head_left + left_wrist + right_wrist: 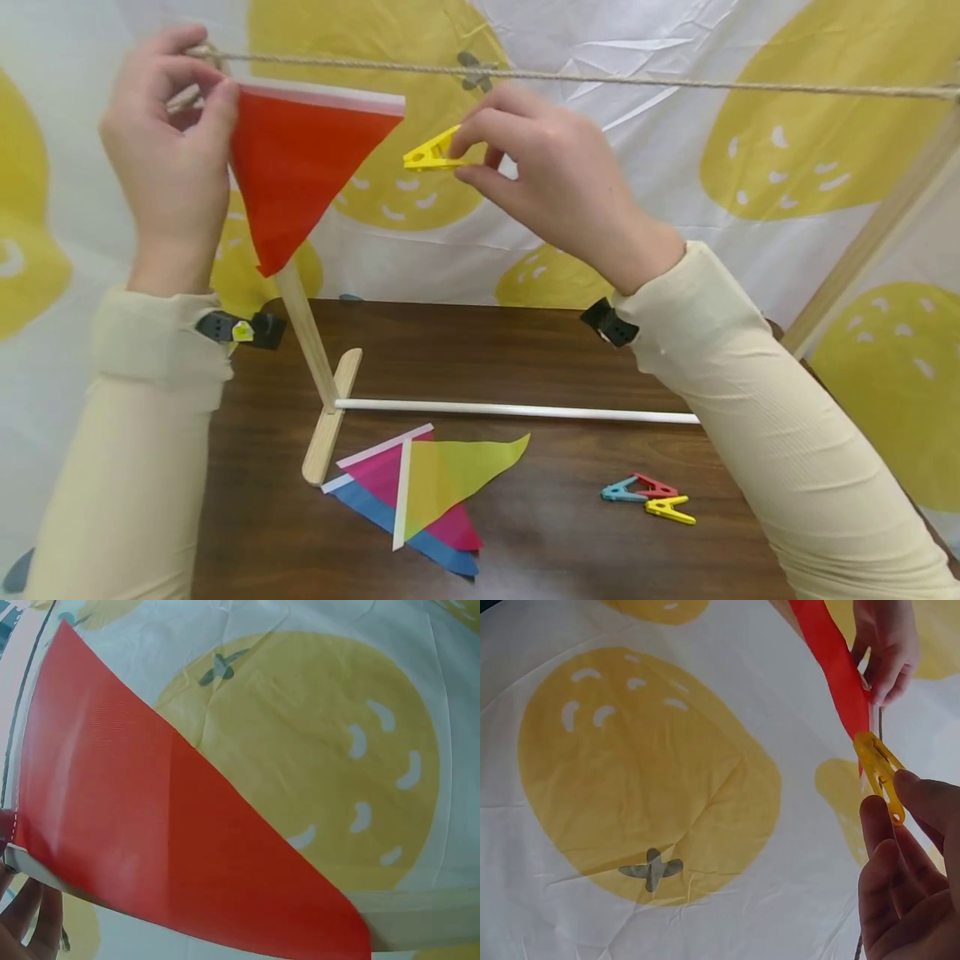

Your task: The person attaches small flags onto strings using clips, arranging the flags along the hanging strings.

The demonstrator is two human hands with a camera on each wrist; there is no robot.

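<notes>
My left hand (pixel 168 133) pinches a red triangular pennant (pixel 300 158) by its upper left corner, close to the left end of a taut rope (pixel 600 79). The pennant hangs point down, its white top edge just under the rope. In the left wrist view the red pennant (pixel 172 825) spreads across the frame, with the fingers at its left corner. Right of the pennant, my right hand (pixel 547 158) pinches a yellow clothespin (pixel 431 156) between thumb and fingers, below the rope. In the right wrist view the yellow clothespin (pixel 877 769) points toward the pennant's edge.
Wooden posts (pixel 303 333) hold the rope, joined low down by a white rod (pixel 525 410). Yellow (pixel 442 483), magenta and blue pennants lie overlapped on the dark table (pixel 555 533). Blue, red and yellow clothespins (pixel 671 508) lie at the right. A lemon-print cloth (pixel 637 33) hangs behind.
</notes>
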